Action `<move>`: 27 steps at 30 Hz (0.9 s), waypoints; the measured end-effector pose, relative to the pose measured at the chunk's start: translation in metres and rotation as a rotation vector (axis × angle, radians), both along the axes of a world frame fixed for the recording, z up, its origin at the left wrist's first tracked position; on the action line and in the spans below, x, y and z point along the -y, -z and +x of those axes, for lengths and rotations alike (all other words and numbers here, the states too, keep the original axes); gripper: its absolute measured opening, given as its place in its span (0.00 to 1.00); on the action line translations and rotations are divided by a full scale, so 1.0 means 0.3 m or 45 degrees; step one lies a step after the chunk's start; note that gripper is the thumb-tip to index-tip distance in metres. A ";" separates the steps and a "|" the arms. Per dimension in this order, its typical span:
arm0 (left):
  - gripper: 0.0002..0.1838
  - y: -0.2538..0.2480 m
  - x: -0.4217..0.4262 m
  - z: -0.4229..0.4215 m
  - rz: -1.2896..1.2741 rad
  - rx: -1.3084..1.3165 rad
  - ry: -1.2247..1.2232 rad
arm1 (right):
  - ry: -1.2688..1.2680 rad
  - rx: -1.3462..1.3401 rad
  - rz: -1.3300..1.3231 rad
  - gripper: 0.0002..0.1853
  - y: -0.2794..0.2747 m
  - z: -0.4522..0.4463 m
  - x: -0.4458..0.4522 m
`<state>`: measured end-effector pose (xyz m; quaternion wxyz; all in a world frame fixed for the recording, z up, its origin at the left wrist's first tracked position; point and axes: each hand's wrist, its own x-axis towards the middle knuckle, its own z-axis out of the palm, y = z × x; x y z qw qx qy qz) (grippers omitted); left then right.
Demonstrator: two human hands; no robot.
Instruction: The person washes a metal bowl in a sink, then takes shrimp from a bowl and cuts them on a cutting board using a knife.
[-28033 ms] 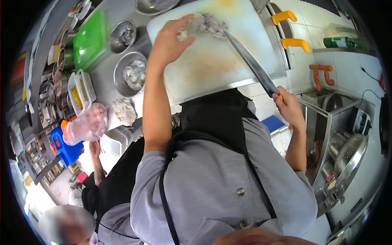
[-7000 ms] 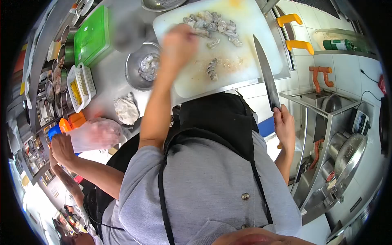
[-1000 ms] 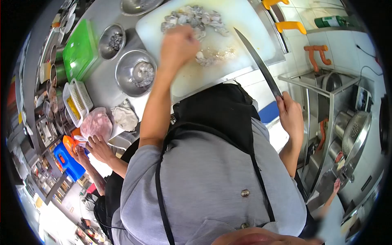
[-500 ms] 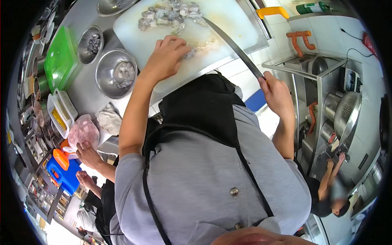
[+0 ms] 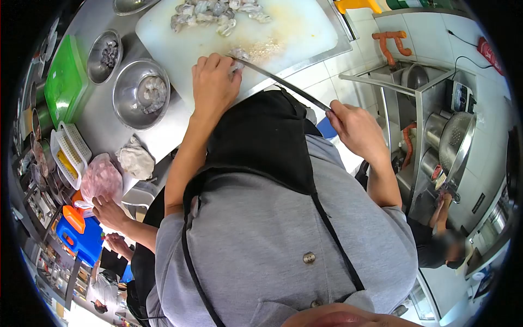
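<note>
My right hand [image 5: 357,129] is wrapped round the handle of a long knife [image 5: 283,83]. The blade runs up and left to the near part of a white cutting board [image 5: 305,35]. There its tip meets a peeled grey shrimp [image 5: 239,53] beside my left hand [image 5: 213,82]. The fingers of my left hand are curled and pressed against this shrimp, partly hiding it. A pile of peeled shrimp [image 5: 212,15] lies at the far side of the board. Small wet scraps [image 5: 264,49] are spread just right of the blade tip.
Steel bowls stand left of the board: one with shrimp pieces [image 5: 152,91], one with dark bits [image 5: 109,53]. Further left are a green lid [image 5: 65,79], a white basket [image 5: 73,147], a cloth [image 5: 135,158] and a pink bag [image 5: 102,180] near another person's hand [image 5: 111,212]. Another person works at right.
The knife has swung left and down, its tip moving from the shrimp pile to the shrimp at my left hand. My left hand has turned more upright. The view has shifted slightly.
</note>
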<state>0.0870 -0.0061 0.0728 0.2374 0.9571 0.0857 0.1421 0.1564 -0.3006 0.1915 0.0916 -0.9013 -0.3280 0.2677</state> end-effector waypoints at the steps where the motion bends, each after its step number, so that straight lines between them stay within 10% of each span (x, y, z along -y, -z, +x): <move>1: 0.10 0.006 -0.001 -0.002 -0.001 0.004 -0.005 | -0.021 0.031 -0.016 0.09 -0.006 0.004 -0.004; 21: 0.07 0.029 -0.088 -0.027 -0.056 -0.044 -0.238 | -0.046 -0.070 0.089 0.11 0.088 0.088 0.049; 27: 0.11 -0.008 -0.078 0.093 -0.068 0.108 0.331 | 0.192 -0.345 0.289 0.13 0.054 0.129 0.130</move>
